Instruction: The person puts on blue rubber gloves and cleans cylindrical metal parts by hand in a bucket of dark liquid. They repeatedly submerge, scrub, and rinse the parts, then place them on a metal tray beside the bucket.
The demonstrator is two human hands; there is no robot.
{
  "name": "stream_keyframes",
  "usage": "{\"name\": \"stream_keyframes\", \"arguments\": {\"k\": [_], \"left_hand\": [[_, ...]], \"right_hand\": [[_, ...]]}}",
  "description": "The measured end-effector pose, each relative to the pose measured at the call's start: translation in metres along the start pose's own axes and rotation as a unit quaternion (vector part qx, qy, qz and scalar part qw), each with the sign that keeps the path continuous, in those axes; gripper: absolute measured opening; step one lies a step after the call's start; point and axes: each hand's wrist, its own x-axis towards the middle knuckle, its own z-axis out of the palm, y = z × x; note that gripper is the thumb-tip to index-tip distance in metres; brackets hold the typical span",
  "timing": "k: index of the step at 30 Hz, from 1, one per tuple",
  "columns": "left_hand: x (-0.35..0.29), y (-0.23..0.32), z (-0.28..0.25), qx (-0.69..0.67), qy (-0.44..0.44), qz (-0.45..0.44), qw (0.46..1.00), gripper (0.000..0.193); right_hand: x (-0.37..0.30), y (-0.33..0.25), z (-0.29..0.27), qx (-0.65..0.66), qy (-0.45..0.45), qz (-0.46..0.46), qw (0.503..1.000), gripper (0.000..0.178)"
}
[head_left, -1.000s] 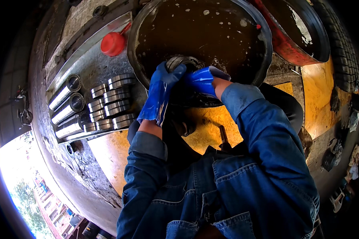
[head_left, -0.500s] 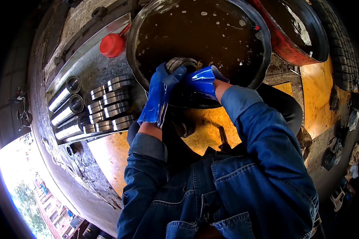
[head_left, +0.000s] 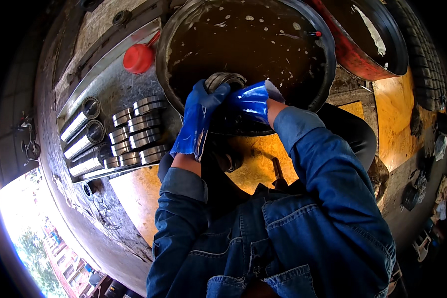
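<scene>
While my blue-gloved left hand (head_left: pixel 199 116) and right hand (head_left: pixel 251 102) both clasp the round steel bearing ring (head_left: pixel 224 80) at upper centre over the black basin of dark, foamy liquid (head_left: pixel 303 107), I judge wet gloves could let it slip; it would splash.

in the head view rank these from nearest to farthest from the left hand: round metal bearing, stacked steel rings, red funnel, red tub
1. Round metal bearing: touching the left hand, at the near rim of the dark basin.
2. Stacked steel rings: on the tray just left of that hand.
3. Red funnel: farther up and left.
4. Red tub: far right, beyond the basin.
</scene>
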Motion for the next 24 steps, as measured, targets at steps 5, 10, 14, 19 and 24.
{"name": "stream_keyframes", "arguments": {"k": [5, 10, 14, 19, 24], "left_hand": [[0.008, -0.007, 0.006, 0.044, 0.012, 0.019, 0.999, 0.076], [0.016, -0.016, 0.007, 0.029, 0.008, 0.049, 0.998, 0.074], [0.002, -0.004, 0.003, 0.017, -0.013, 0.021, 1.0, 0.069], [-0.005, -0.009, -0.002, 0.025, 0.006, 0.028, 0.999, 0.069], [0.002, -0.01, 0.005, 0.038, 0.021, 0.05, 0.998, 0.071]], "right_hand": [[0.013, 0.015, 0.027, -0.034, 0.113, -0.179, 0.977, 0.035], [0.014, 0.017, 0.036, -0.084, 0.166, -0.252, 0.95, 0.036], [-0.001, 0.004, 0.01, 0.014, 0.03, -0.026, 0.999, 0.036], [-0.014, -0.027, 0.02, 0.115, 0.007, 0.009, 0.993, 0.036], [0.051, 0.025, 0.047, -0.55, 0.175, -0.159, 0.801, 0.03]]}}
